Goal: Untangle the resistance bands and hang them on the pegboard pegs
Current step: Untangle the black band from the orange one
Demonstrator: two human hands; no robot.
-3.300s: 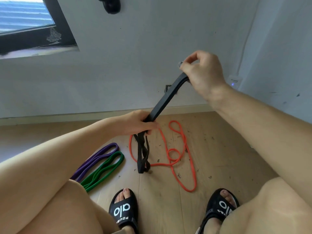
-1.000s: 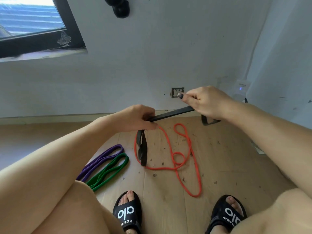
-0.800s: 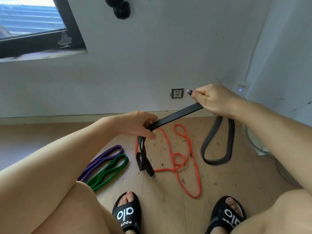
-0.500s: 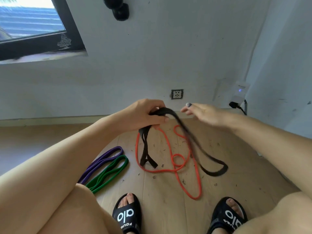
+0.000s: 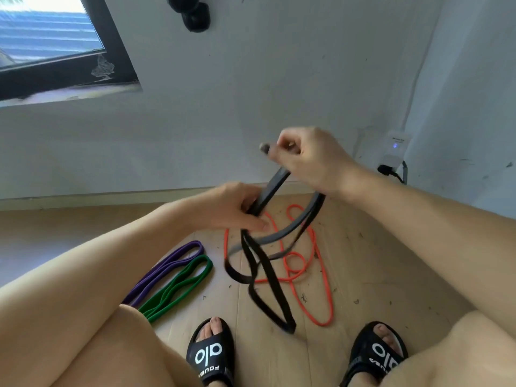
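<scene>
Purple band (image 5: 164, 268) and green band (image 5: 178, 286) are lying side by side on the wood floor (image 5: 363, 275) off to the left, flat and not tangled. Left hand (image 5: 234, 208) is closed around the black band (image 5: 268, 280), which hangs down in a couple of messy loops over the floor, bit blurry. Under and behind it the orange band (image 5: 321, 275) sits on the floor in a loose twisted squiggle. Right hand (image 5: 310, 157) is up higher, fingers pinched shut on the upper stretch of that same black band.
</scene>
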